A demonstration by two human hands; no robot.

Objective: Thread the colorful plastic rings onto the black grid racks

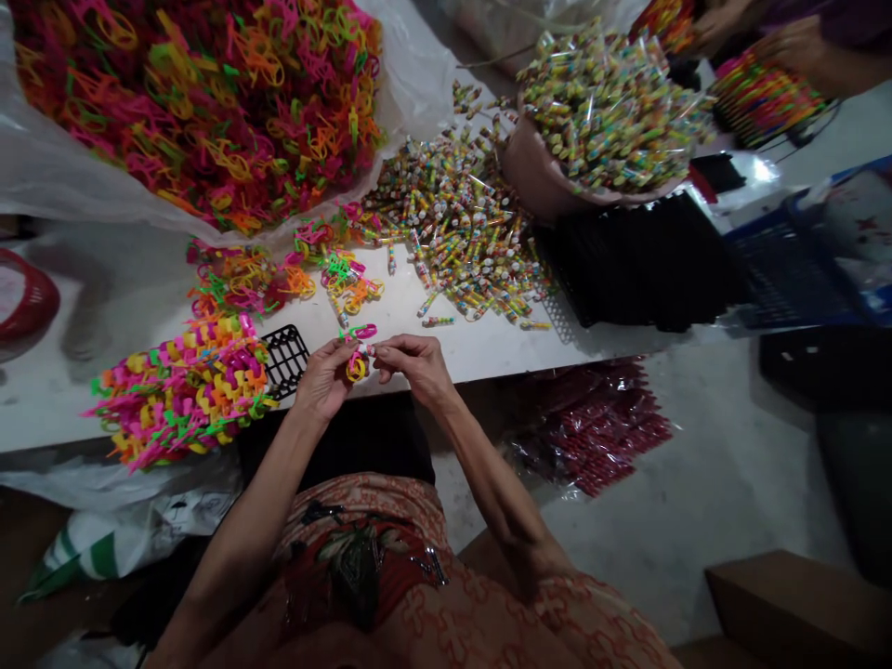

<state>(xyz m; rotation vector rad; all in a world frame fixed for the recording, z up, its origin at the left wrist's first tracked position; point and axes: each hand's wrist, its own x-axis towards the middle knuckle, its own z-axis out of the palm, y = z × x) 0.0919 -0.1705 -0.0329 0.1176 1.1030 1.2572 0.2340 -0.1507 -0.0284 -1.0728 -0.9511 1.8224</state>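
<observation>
My left hand (324, 376) is closed on pink and yellow looped plastic pieces (356, 365), above the table's front edge. A pink loop (365, 331) with green beside it shows just past its fingertips. My right hand (413, 364) meets it from the right, thumb and finger pinched on a tiny pale and red piece (370, 350), which looks like the end of a small tube; the fingers hide most of it. Left of my hands, a black plastic grid (284, 358) lies partly under stacked rows of bright plastic pieces (188, 386).
Loose plastic pieces (243, 279) and a heap of small colourful tubes (466, 218) cover the table behind my hands. A large bag (411, 74) of plastic pieces, a full tub (533, 172) and black grids (641, 260) stand around. Another person's hand (794, 51) works at the upper right.
</observation>
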